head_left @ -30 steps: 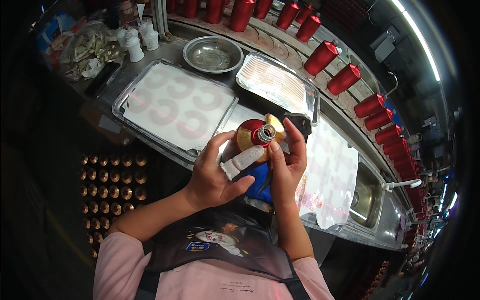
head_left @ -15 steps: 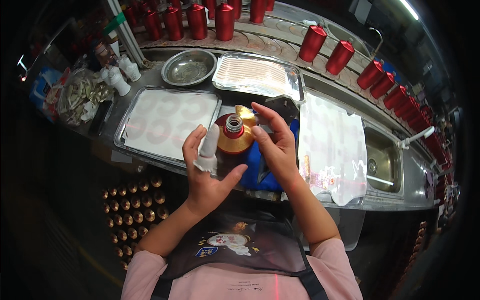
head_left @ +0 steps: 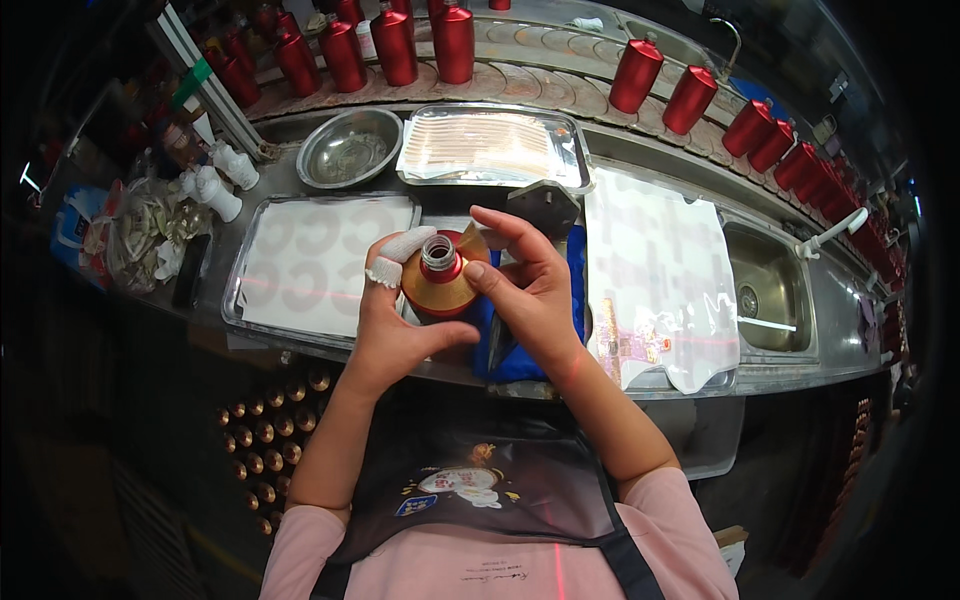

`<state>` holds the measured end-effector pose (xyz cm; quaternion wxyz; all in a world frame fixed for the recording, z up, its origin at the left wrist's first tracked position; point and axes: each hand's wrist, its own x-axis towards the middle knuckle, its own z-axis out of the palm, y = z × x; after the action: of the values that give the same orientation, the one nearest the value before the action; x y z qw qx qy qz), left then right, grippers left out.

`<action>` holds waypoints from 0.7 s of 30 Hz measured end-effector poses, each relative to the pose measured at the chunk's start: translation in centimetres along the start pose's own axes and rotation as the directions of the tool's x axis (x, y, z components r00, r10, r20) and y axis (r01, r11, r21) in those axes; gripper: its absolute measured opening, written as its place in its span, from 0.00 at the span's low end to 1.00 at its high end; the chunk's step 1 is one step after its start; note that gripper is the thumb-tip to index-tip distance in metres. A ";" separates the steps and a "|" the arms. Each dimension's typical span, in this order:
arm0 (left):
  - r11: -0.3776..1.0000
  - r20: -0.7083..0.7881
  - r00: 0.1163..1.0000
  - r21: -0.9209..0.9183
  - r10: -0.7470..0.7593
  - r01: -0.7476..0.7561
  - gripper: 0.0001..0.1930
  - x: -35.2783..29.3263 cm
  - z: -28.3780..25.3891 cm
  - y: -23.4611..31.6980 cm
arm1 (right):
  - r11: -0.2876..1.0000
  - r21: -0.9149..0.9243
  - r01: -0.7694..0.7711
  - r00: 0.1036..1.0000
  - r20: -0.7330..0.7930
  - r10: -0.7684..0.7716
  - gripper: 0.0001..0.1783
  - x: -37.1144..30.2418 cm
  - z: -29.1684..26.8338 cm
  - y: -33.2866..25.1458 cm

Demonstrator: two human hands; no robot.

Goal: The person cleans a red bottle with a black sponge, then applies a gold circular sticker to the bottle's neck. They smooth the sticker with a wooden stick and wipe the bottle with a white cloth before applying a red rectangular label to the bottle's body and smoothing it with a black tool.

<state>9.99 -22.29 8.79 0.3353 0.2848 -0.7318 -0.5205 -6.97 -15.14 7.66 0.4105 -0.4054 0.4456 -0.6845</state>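
Bottle, red with a gold shoulder band (head_left: 440,291) and an uncapped threaded neck (head_left: 438,253): located between the two hands at the front of the counter (head_left: 845,345), its mouth turned up. A flap of gold foil (head_left: 472,243) is raised beside the neck.

Surroundings: a blue-covered piece (head_left: 512,362) with a black plate (head_left: 545,208) is set just right of the bottle and partly blocked by the right hand (head_left: 525,285). To the left is placed a metal tray (head_left: 246,255) with a white sheet marked by grey curved shapes; behind, a steel bowl (head_left: 350,150) and a tray of pale strips (head_left: 490,145). A white sheet (head_left: 660,250) and a sink (head_left: 785,285) are found to the right. Red bottles (head_left: 636,75) are lined along the rear.

Fingers: the left hand (head_left: 383,335) is curved widely about the bottle, its white-wrapped index finger (head_left: 405,243) laid by the neck, its thumb stretched out. The right thumb is rested on the gold, index tip held apart near the flap; whether either hand grips cannot be told.

Markings: a cartoon print with lettering is borne by the dark apron (head_left: 450,525); script on the pink shirt (head_left: 430,570) is too small to be read.
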 end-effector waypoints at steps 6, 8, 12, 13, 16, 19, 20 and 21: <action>0.932 0.148 0.982 -0.327 -0.116 0.159 0.46 0.8 -1.4 -1.0 | 0.997 0.048 -0.057 0.997 -0.058 0.059 0.31 0.1 -0.1 0.3; 0.939 0.162 0.977 -0.294 -0.138 0.181 0.47 0.6 -1.8 -0.8 | 0.994 0.002 -0.108 0.993 -0.049 0.108 0.32 -0.1 -0.2 0.2; 0.979 0.135 0.984 -0.148 -0.120 0.139 0.49 0.1 -1.7 -0.8 | 0.988 0.039 -0.148 0.987 -0.053 0.149 0.33 -0.5 0.1 -0.4; 0.967 0.173 0.977 -0.198 -0.124 0.158 0.49 0.0 -1.5 -0.9 | 0.984 0.049 -0.169 0.983 -0.058 0.171 0.33 -0.6 0.2 -0.5; 0.941 0.175 0.971 -0.269 -0.161 0.205 0.48 -0.2 -1.5 -1.0 | 0.983 0.089 -0.163 0.985 -0.035 0.167 0.34 -0.6 0.3 -0.8; 0.989 0.142 0.982 -0.070 -0.121 0.132 0.48 -0.4 -1.6 -1.0 | 0.986 0.041 -0.164 0.983 -0.074 0.166 0.34 -0.6 0.2 -0.7; 0.977 0.136 0.983 -0.152 -0.126 0.147 0.48 -0.3 -1.8 -0.9 | 0.984 0.043 -0.174 0.982 -0.061 0.177 0.35 -0.7 0.2 -0.7; 0.969 0.181 0.976 -0.192 -0.121 0.155 0.48 -0.4 -1.8 -0.9 | 0.983 0.082 -0.166 0.983 -0.062 0.171 0.34 -0.7 0.2 -0.7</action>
<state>11.70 -23.31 8.30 0.2627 0.2542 -0.6782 -0.6374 -6.71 -14.33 8.19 0.4667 -0.3265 0.4657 -0.6773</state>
